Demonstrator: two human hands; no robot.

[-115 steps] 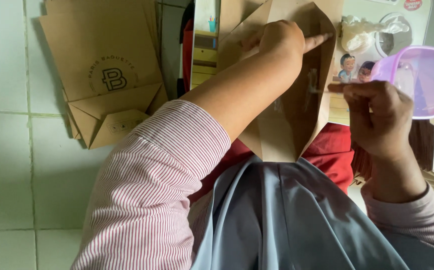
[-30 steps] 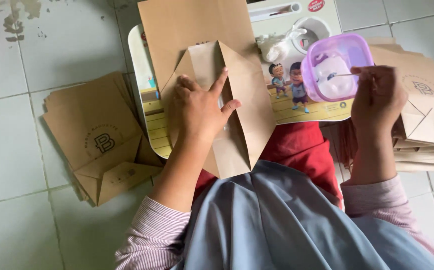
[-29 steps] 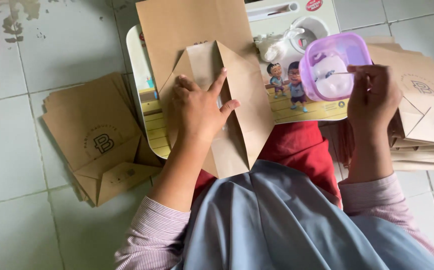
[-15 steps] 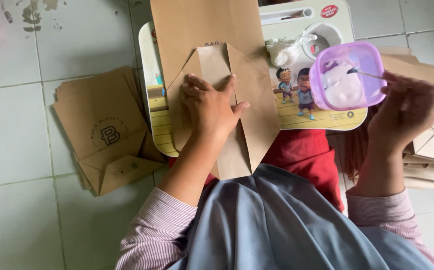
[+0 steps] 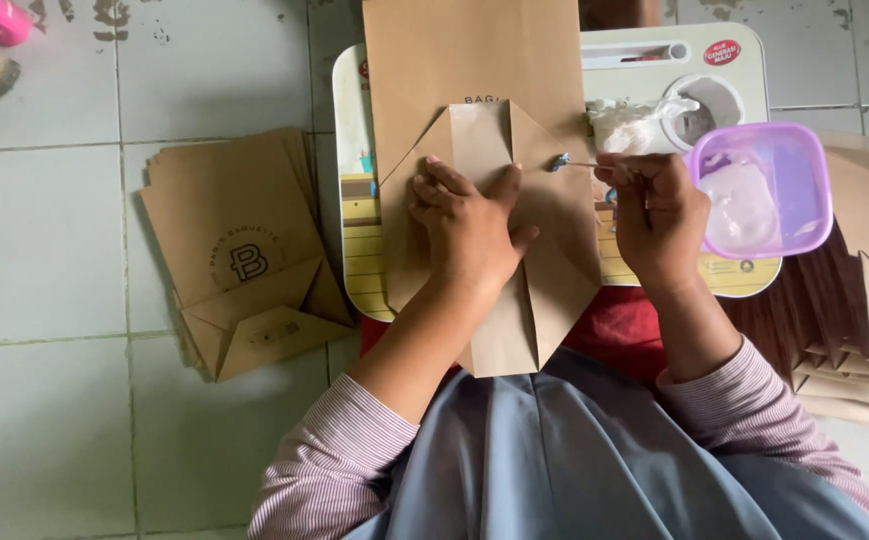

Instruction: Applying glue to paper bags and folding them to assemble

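Your left hand point(image 5: 469, 225) lies flat on the bag point(image 5: 494, 200); your right hand point(image 5: 654, 215) pinches a brush point(image 5: 569, 162). Glue may smear if the flaps shift.

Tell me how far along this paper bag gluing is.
Done: a stack of folded bags lies on the floor. In hand: the left hand presses the open bag bottom while the right hand brings the glue stick. Left: the unfolded pile.
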